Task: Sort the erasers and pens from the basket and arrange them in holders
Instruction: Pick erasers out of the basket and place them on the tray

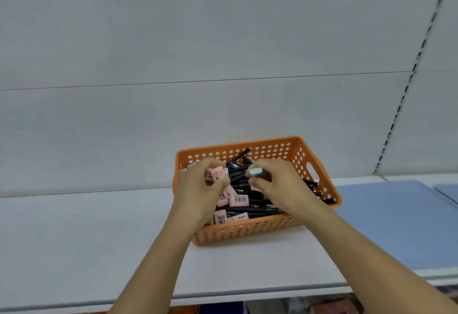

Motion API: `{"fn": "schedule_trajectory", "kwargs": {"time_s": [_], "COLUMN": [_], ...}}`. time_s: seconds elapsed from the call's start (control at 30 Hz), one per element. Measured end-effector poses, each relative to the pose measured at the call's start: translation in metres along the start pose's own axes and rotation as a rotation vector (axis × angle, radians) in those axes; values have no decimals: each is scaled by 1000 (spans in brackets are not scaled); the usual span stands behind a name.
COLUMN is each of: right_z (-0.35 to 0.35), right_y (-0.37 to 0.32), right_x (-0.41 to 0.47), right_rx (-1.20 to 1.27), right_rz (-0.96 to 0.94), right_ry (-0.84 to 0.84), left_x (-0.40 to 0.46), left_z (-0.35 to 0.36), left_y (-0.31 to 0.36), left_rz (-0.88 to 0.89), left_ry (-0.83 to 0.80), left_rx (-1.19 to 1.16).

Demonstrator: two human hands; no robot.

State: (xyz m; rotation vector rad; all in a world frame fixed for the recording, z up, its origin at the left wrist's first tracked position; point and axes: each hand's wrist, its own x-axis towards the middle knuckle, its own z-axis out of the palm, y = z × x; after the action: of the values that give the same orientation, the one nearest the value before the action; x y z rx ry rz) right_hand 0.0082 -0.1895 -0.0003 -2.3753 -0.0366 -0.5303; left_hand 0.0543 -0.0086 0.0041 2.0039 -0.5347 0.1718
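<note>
I see my left hand point(198, 184) over the left half of the orange perforated plastic basket point(247, 233), fingers curled around a pale pink block eraser point(215, 173) lifted above the pile. Just below and right of that hand, more pink erasers point(238, 199) with barcode labels lie in the basket's near-left part. Black pens point(257, 210) fill the middle and right, some leaning on the far wall. My right hand point(277, 182) hovers over the pens, fingers bent and pinching a dark pen point(263, 174) near its top. The basket sits on a white shelf point(74, 239), with a light blue panel point(396, 219) to its right.
</note>
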Motion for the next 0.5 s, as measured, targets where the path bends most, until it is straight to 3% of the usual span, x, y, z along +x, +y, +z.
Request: {"fn": "schedule_trajectory", "kwargs": {"time_s": [0.1,0.27,0.4,0.5], "right_z": [-21,-85,-156,-195], "right_y": [2,36,95,157], "right_x": [-9,-38,-67,-87], "right_rx": [484,804,670,324], "right_rz": [219,344,305,380], "right_ry": [82,-132,-155,-90], "left_x": [-12,-32,-46,-51], "left_z": [9,62,134,201], "left_y": [16,64,113,136], "left_rz": [-70,-59,0,20], "left_ry": [-37,-87,-211,-346], "left_rx": [-306,-482,-518,-422]}}
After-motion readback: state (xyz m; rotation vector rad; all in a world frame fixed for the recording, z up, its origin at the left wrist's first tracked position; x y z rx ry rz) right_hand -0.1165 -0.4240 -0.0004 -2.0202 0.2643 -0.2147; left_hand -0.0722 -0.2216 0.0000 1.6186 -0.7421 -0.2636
